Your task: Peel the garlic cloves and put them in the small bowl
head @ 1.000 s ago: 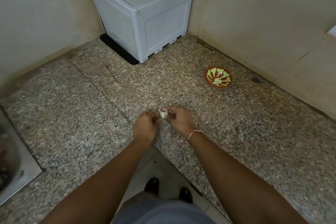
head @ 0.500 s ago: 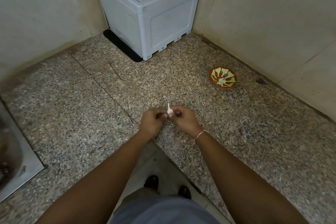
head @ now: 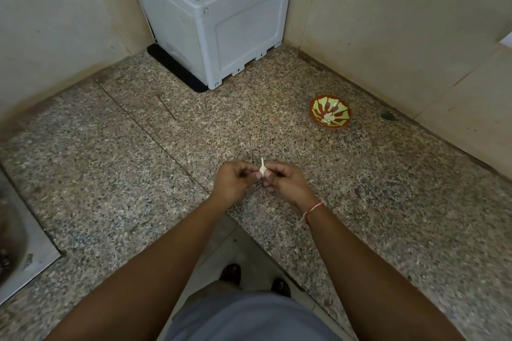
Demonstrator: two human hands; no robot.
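Both hands meet over the speckled stone counter point(head: 360, 202), near the person's body and roughly at the middle of the view. The left hand point(head: 235, 183) and the right hand point(head: 288, 183) each have their fingers curled in, and together they pinch a single garlic clove point(head: 263, 171) between the fingertips. A pale strip of skin or the clove's pointed tip sticks up above the fingers; which of the two it is cannot be told at this size. The clove looks partly peeled at most, so the step in hand is probably stripping the papery skin.

The small bowl point(head: 318, 111), red-rimmed with a green and red pattern, sits well apart from the hands, far and to the right, close to the tiled wall. A few pale pieces lie in its bottom, most likely cloves already peeled.

A grey plastic box point(head: 221, 22) stands in the far corner, and the edge of a steel sink point(head: 27, 257) shows at the near left.

The main risk is the clove slipping out of the pinch: it is small and smooth, and a hard pull on the skin could flick it onto the counter or off the near edge to the floor. Bits of skin may also cling to the clove and ride along into the bowl. The carry to the bowl is long enough that a loose grip could drop it on the way.
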